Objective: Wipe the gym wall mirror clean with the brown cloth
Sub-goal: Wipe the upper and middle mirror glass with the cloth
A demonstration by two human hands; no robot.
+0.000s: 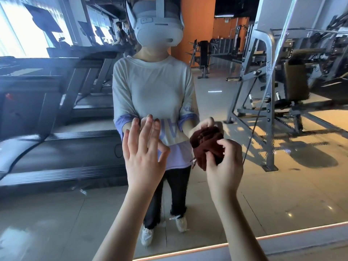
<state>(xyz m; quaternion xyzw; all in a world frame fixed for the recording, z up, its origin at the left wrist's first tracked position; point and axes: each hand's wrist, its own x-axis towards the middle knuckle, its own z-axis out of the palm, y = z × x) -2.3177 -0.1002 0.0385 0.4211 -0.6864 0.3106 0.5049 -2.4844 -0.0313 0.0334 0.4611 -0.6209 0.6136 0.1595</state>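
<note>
Cloth (204, 141) half hidden in gripping right hand (225, 166), left hand (143, 157) splayed, maybe touching mirror (282, 189)

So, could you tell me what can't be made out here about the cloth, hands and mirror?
Head view:
1. Whether the brown cloth touches the mirror: cloth and reflection merge.
2. Part of the cloth: covered by the right hand.
3. Whether the left hand touches the glass: depth unclear.
4. Mirror's top and sides: cut off by frame edges.
5. Smears: lost among reflections.
</note>
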